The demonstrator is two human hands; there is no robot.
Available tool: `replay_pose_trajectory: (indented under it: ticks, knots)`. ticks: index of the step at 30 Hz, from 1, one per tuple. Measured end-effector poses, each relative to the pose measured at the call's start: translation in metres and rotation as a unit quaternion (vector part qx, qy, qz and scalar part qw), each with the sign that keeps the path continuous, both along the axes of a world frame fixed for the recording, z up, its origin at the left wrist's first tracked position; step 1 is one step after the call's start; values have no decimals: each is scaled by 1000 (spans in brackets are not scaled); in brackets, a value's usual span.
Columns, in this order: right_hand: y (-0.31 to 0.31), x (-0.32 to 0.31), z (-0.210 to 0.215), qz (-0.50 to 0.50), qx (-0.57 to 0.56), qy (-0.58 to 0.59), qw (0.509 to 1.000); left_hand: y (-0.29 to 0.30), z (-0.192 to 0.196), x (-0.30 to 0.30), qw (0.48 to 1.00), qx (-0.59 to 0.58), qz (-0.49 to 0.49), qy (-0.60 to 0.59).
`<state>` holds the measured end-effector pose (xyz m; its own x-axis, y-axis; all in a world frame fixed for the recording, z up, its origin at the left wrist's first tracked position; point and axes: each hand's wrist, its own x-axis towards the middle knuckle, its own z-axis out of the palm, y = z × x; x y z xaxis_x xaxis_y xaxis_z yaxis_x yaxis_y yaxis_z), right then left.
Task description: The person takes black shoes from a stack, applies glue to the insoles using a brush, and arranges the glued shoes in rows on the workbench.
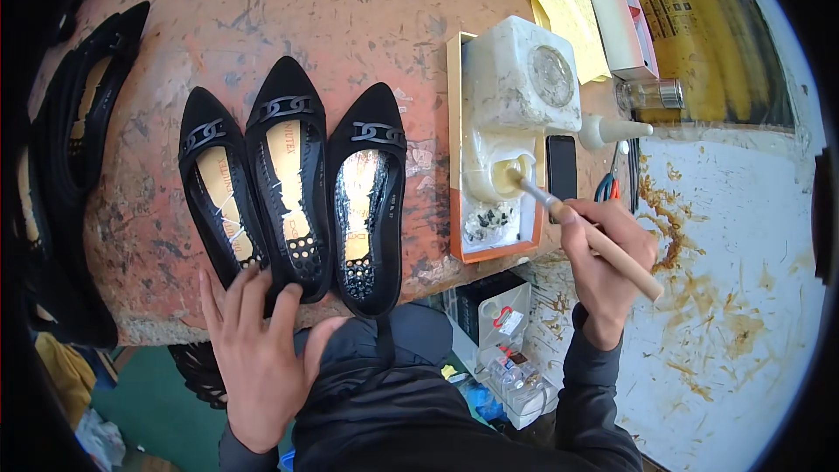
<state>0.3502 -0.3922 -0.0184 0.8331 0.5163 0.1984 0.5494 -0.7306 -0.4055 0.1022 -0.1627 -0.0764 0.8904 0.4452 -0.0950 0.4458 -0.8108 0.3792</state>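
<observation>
I see my right hand (607, 258) closed in a firm grip around a wooden-handled brush (587, 232), whose bristle end dips into the yellowish glue in the spout of a white container (516, 96) up and to the left of that grip. The container sits in an orange-edged tray (454, 149). Just beyond the brush lie a black phone (561, 166) and a small white squeeze bottle (612, 130). My left hand (258, 345) lies open, fingers spread, its fingertips on the heel ends of the black flat shoes. Three such shoes (293, 179) rest side by side on the worn reddish tabletop (350, 9), directly ahead of the left hand.
</observation>
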Motion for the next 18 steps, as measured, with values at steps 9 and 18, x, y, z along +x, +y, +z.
replay_pose_trajectory:
  ticks: [9, 18]
  knots:
    - [7, -17, 15, 165, -62, -37, 984, -15, -3, -17, 1000, -1, 4, 3]
    - [10, -18, 18, 124, -71, -42, 989, -12, -9, -22, 999, -37, 34, -1]
